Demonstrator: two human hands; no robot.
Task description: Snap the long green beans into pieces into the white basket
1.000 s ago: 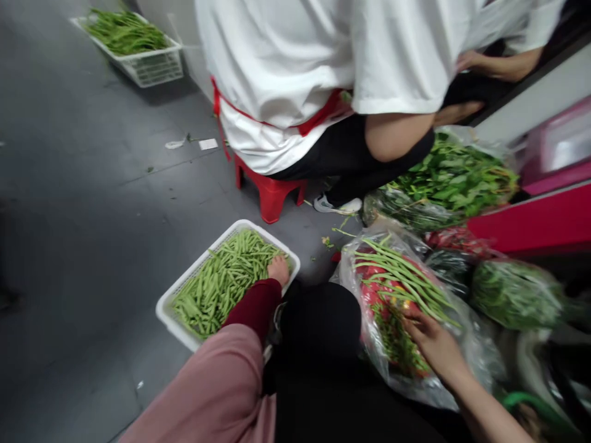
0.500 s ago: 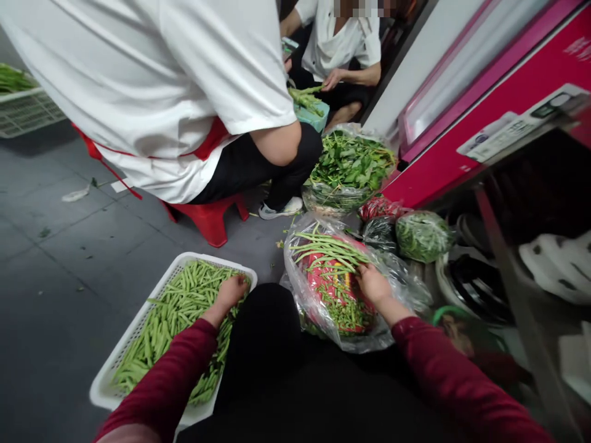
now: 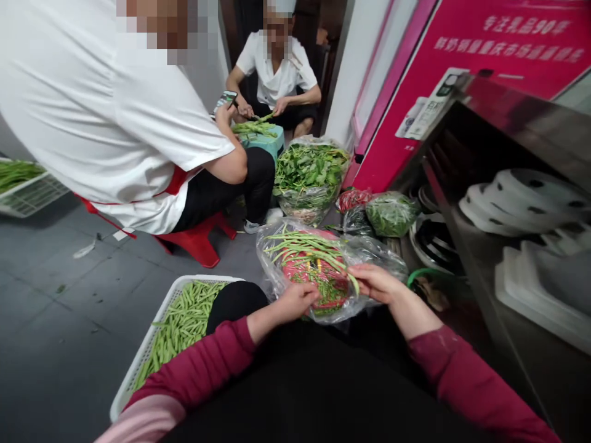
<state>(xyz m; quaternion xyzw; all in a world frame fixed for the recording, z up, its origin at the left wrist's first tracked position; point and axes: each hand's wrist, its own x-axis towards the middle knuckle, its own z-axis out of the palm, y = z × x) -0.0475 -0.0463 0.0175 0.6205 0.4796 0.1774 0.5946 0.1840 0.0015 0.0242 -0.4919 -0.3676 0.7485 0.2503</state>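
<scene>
Our right hand (image 3: 376, 283) pinches long, slender green beans (image 3: 307, 246) at their near ends; whether our curled left hand (image 3: 298, 299) grips anything, we cannot tell. The beans slant away leftward over a clear plastic bag (image 3: 265, 246) of green scraps (image 3: 335, 290). A white perforated plastic basket (image 3: 144, 354) holds short bean pieces (image 3: 184, 317); gray tiled floor (image 3: 64, 326) spreads left of it.

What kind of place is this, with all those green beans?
It's probably a restaurant's kitchen or back area. There's a white basket full of cut green beans, what look like stacked white dishes, and a person in a white cap.
</scene>
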